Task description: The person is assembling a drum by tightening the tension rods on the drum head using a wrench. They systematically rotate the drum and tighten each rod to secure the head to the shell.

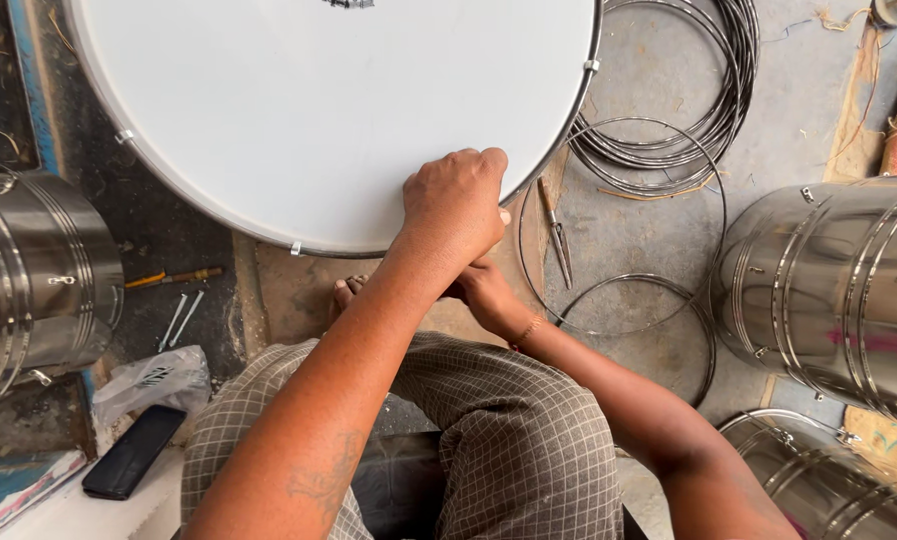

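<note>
A large drum with a white skin (309, 110) and a metal hoop around its rim lies flat in front of me. My left hand (454, 205) rests on the near right edge of the skin, fingers curled over the hoop. My right hand (484, 292) reaches in just below that edge, next to the left wrist. The left hand and the rim partly hide it, so its fingers do not show. My knees in checked cloth (509, 430) are below the hands, and toes (347, 290) peek out under the drum.
Pliers (556, 228) lie on the floor right of the hands, among loose wire hoops (684, 110). Shiny steel drum shells stand at left (29, 270), right (839, 290) and lower right (829, 485). A screwdriver (174, 278), bolts (179, 320), a plastic bag (154, 380) and a black phone (134, 452) lie at left.
</note>
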